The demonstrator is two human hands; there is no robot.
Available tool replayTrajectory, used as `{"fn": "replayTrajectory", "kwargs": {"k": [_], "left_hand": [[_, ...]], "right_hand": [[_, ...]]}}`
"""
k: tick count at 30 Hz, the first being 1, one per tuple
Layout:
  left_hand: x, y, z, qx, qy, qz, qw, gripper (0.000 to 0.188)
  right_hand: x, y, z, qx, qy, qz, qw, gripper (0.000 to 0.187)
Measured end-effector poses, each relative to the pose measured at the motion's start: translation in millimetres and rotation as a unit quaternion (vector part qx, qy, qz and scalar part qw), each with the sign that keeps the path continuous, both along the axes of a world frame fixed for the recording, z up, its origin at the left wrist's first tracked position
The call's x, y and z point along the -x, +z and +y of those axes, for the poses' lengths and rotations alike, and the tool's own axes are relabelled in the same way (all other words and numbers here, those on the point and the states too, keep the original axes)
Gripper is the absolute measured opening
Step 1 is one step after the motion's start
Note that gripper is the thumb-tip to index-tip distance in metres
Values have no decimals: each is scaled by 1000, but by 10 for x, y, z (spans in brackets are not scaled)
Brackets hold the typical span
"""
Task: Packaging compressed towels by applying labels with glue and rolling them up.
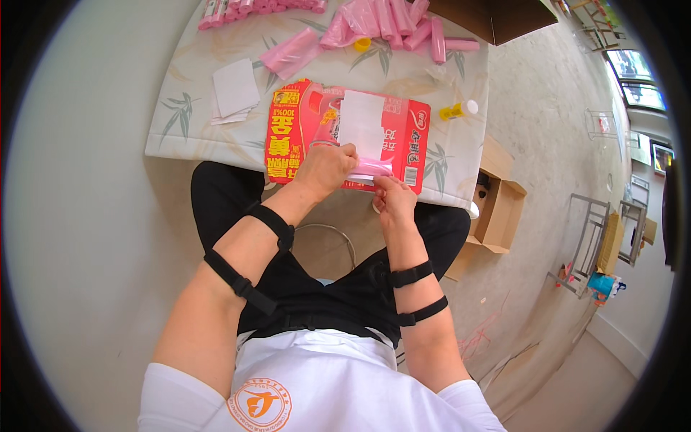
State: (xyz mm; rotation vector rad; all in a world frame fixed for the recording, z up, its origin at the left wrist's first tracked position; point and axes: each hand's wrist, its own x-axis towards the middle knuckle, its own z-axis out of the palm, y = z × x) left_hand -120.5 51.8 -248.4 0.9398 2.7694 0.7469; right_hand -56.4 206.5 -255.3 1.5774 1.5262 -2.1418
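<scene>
Right at the near edge of the cloth-covered table [209, 140], a short pink roll [374, 168] of thin, shiny plastic lies crosswise between a person's two bare hands. Its left end is pinched by the left hand [325, 171], whose fingers are curled in with the knuckles upward. The right hand [395, 197] has its fingertips gathered at the roll's near right end, where a white paper edge also shows; whether they grip the plastic, the paper or both, I cannot tell. Beneath the work lies a flat red cardboard sheet [309, 108] with yellow and white print, and on it, just far of the roll, a white paper sheet [363, 119]. To the left of the cardboard rests a small, loosely squared stack of white papers [236, 88]. On the far side, a flattened pink piece [290, 55] lies near a yellow ring [362, 45], with a heap of pink rolls [403, 21] beyond and more bundled rolls [263, 6] at the far left. A yellow container [451, 112] with a white lid lies on its side at the right. On the floor to the right is an open cardboard box [498, 209].
</scene>
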Motion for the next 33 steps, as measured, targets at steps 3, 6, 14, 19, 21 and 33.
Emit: {"fn": "replayTrajectory", "kwargs": {"k": [3,6,14,19,21,33], "left_hand": [[-50,194,18,14,-32,-22,999,11],[-72,131,34,7,-45,11,999,11],[129,26,30,-3,-75,43,996,11],[184,66,54,-15,-83,10,996,11],[206,41,64,-39,-72,-23,996,7],[205,-136,95,-123,148,-241,951,11]], "right_hand": [[91,4,82,104,-44,-32,993,17],[95,-36,114,169,-78,-38,982,17],[-137,323,150,-508,249,124,815,34],[187,273,300,-614,396,277,624,42],[278,144,359,-578,432,292,628,39],[393,-39,192,-458,366,131,799,11]]}}
